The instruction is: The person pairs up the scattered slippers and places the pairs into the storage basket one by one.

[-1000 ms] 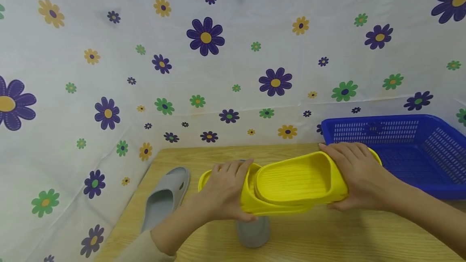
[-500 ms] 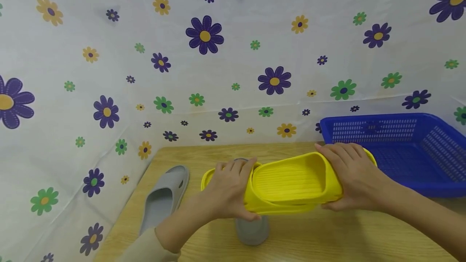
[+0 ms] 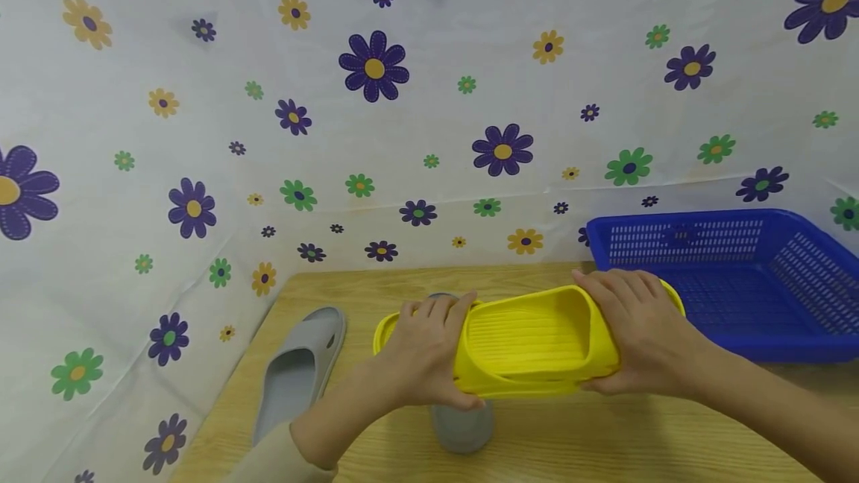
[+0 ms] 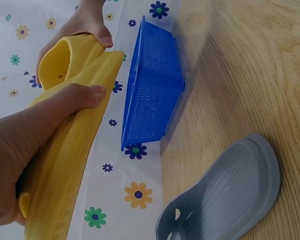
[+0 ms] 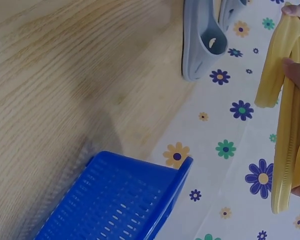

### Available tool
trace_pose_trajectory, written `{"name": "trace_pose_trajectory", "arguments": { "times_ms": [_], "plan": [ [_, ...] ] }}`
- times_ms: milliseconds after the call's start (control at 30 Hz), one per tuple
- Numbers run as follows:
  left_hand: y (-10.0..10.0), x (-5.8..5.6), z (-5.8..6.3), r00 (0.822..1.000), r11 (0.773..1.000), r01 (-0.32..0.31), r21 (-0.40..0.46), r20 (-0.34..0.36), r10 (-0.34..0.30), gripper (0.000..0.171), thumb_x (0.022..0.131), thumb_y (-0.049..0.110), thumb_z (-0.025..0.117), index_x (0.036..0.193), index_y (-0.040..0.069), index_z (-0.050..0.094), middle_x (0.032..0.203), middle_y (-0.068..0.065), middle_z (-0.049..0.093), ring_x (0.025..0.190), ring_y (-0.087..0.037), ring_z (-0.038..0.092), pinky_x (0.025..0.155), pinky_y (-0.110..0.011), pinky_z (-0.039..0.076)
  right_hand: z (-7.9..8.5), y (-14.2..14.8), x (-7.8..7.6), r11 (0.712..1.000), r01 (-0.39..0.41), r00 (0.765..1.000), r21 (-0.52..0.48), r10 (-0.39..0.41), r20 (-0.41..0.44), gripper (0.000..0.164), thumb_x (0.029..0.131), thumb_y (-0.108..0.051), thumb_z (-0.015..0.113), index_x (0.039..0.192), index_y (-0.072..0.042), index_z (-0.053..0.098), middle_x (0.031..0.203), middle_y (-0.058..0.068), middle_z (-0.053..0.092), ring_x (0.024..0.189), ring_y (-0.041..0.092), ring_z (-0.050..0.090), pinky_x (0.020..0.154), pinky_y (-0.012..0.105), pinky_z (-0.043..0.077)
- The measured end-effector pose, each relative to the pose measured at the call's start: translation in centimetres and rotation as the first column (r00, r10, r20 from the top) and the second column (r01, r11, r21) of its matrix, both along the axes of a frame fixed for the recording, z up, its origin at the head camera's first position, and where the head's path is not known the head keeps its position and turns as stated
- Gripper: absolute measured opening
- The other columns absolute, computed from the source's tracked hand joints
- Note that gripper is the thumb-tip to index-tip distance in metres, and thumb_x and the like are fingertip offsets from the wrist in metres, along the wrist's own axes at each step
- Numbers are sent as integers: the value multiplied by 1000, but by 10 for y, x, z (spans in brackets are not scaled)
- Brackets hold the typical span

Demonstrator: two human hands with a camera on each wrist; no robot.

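In the head view a pair of yellow slippers is held above the table, one slotted partly into the other. My left hand (image 3: 426, 352) grips the left yellow slipper (image 4: 65, 170) around its upper, thumb along the near side. Around the toe end of the right yellow slipper (image 3: 523, 334) my right hand (image 3: 644, 338) is wrapped. Below them a grey slipper (image 3: 463, 427) rests on the table, mostly hidden by the yellow pair. To the left lies a second grey slipper (image 3: 291, 375), partly covered by my left forearm.
A blue perforated basket (image 3: 725, 352) stands at the right on the wood-grain table (image 3: 570, 438). Behind and to the left hangs a white sheet (image 3: 429, 21) printed with flowers.
My right hand has moved left, pushing the right yellow slipper further into the left one. My left hand has shifted slightly right. The head view has drifted a little.
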State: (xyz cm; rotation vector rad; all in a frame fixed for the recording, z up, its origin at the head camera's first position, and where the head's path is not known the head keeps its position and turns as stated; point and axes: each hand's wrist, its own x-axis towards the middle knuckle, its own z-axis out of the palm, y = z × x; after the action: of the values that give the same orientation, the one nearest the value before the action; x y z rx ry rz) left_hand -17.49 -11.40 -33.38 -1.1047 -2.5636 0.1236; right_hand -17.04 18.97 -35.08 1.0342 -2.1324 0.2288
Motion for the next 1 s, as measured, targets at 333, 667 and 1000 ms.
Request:
{"name": "trace_pose_trajectory", "arguments": {
  "times_ms": [333,667,1000],
  "plan": [
    [4,-2,-3,999,1000,15,-2,-47,-15,121,51,80,67,140,3,35,117,-12,56,104,-27,57,80,-44,48,-2,-8,0,1000,-11,998,-26,10,-61,126,30,-60,86,130,4,43,112,18,55,99,34,51,81,50,42],
    [3,-3,-9,999,999,23,37,-32,-21,122,50,77,70,141,3,34,120,-13,55,106,-28,55,83,-46,47,-2,-6,8,998,40,999,48,-41,13,139,34,-70,84,142,0,31,138,22,40,118,38,43,102,57,29],
    [0,-3,-12,998,999,30,9,-63,-30,125,50,82,66,142,4,32,119,-11,56,105,-25,56,83,-44,47,-5,14,10,994,55,994,99,-63,86,136,34,-65,87,141,-1,34,124,18,49,108,33,46,87,51,38]
  ]
}}
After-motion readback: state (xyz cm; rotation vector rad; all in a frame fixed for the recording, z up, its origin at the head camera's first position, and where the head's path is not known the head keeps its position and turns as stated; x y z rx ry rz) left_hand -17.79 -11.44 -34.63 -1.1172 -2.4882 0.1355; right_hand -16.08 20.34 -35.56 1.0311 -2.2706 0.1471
